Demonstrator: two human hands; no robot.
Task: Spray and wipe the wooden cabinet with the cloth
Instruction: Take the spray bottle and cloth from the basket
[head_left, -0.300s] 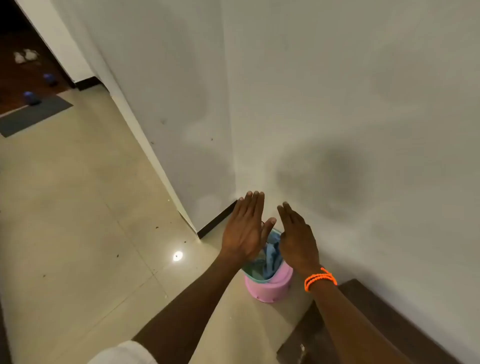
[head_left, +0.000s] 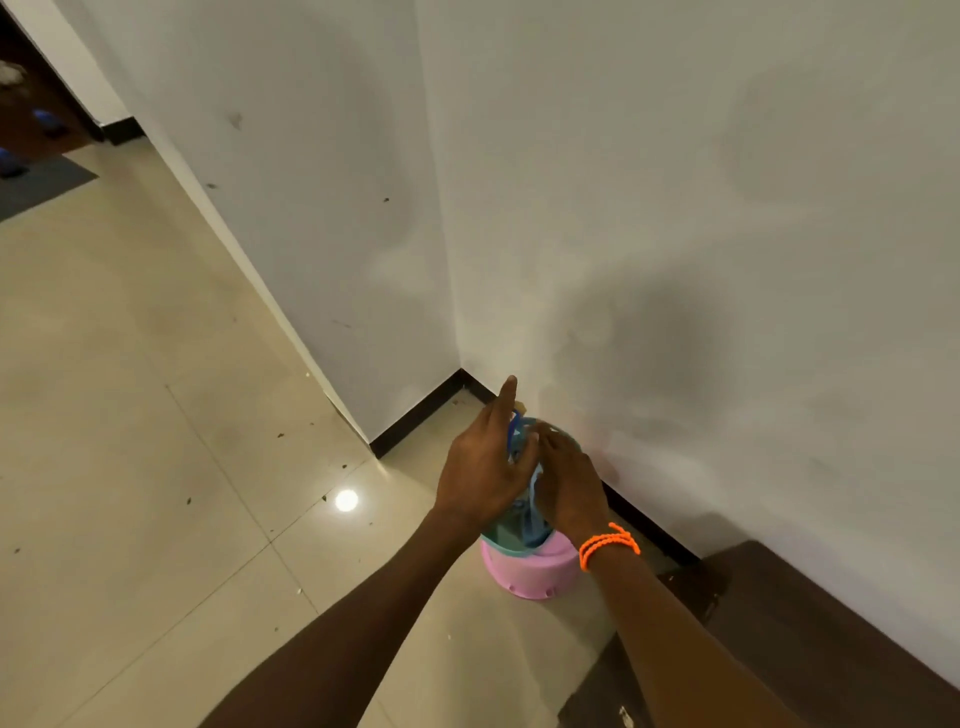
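A pink bucket (head_left: 530, 571) with a teal rim stands on the floor by the wall, with a light blue cloth (head_left: 524, 514) inside. A blue loop-shaped part (head_left: 513, 431) sticks up from it between my hands. My left hand (head_left: 480, 470) hovers over the bucket's left side, fingers straight and apart, index pointing up. My right hand (head_left: 569, 483), with an orange bracelet on the wrist, covers the right side; its fingertips dip toward the cloth and are hidden. The dark wooden cabinet (head_left: 810, 649) shows its top at the lower right.
White walls meet in a corner (head_left: 460, 371) just beyond the bucket, with black skirting along the floor. Beige floor tiles (head_left: 156, 467) speckled with small debris spread to the left. A dark mat (head_left: 36, 187) lies at the far left by a doorway.
Both hands have dropped lower onto the bucket and come closer together. My right hand's fingers now curl down into it.
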